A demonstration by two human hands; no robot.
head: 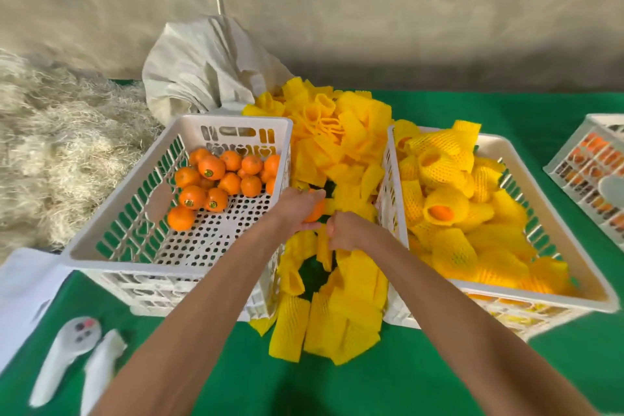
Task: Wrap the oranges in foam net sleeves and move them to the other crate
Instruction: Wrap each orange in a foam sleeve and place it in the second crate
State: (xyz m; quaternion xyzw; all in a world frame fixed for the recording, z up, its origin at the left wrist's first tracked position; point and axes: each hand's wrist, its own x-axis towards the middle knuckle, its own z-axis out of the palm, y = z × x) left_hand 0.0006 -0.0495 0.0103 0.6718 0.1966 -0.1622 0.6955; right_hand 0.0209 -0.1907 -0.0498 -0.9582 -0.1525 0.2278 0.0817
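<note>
A: Start at the far left — what is on the table [422, 378]?
B: A white handheld controller [64, 353] near the front edge. Beyond it stands the left crate [101, 252], white and perforated, with a cluster of bare oranges [219, 182] gathered at its far side.

A: And the hands?
B: They meet in the gap between the two crates. The left hand [297, 209] has its fingers curled round an orange [315, 209], held just past the crate's right wall. The right hand [347, 231], just beside it, pinches a yellow foam sleeve [326, 246] out of the loose sleeve pile [341, 314]; whether the sleeve's mouth is open yet, I cannot tell.

A: So the step in hand is getting that sleeve over the fruit?
B: I judge so. To do it well, spread the mouth with the right fingers, hold the orange steady and push it in until the net covers it all round — not half in, since a loose sleeve will likely slip off when it is set down.

A: Then where does it go?
B: Into the right crate [506, 295], already piled with wrapped oranges [445, 209]. Set it in a low spot so it does not roll out. A third crate [580, 176] sits at the far right edge.
</note>
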